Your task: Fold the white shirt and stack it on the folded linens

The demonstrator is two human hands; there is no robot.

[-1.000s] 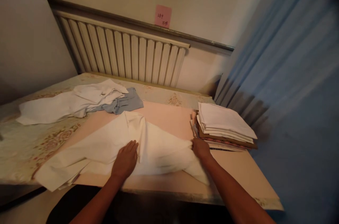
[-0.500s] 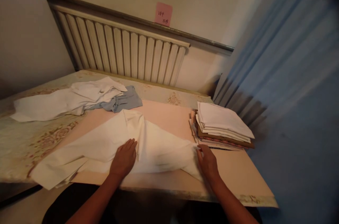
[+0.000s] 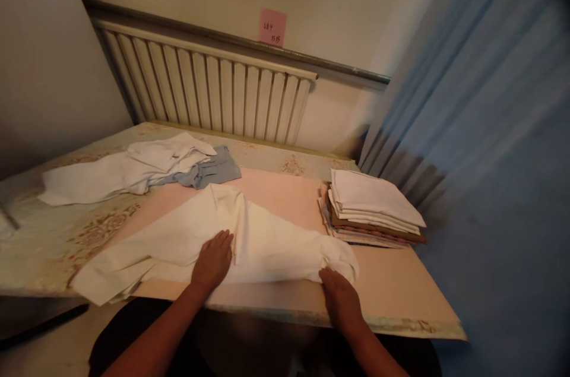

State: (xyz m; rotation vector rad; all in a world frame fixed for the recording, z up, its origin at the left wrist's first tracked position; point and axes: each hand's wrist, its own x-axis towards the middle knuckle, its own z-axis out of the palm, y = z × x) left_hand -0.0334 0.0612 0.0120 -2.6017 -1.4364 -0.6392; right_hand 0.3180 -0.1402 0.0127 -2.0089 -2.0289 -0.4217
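A white garment (image 3: 276, 246) lies stretched from left to right across the pink board, with creases at its middle; I cannot tell its exact kind. My left hand (image 3: 214, 258) rests flat on the middle of the cloth, fingers stretched out. At the garment's right part, my right hand (image 3: 341, 297) has its fingertips closed on the near edge, where the cloth is bunched. The right end bulges out in a rounded fold beyond my fingers.
A stack of folded cloths (image 3: 376, 199) stands at the right rear of the pink board (image 3: 392, 282). Another white garment (image 3: 116, 172) and a grey-blue cloth (image 3: 218, 166) lie at the back left. Behind is a radiator (image 3: 222, 92); a blue curtain (image 3: 499, 187) hangs at right.
My right hand has moved nearer to me and slightly left, and the garment's right end has gone from drawn-out to bunched and rounded. My left hand stays on the cloth.
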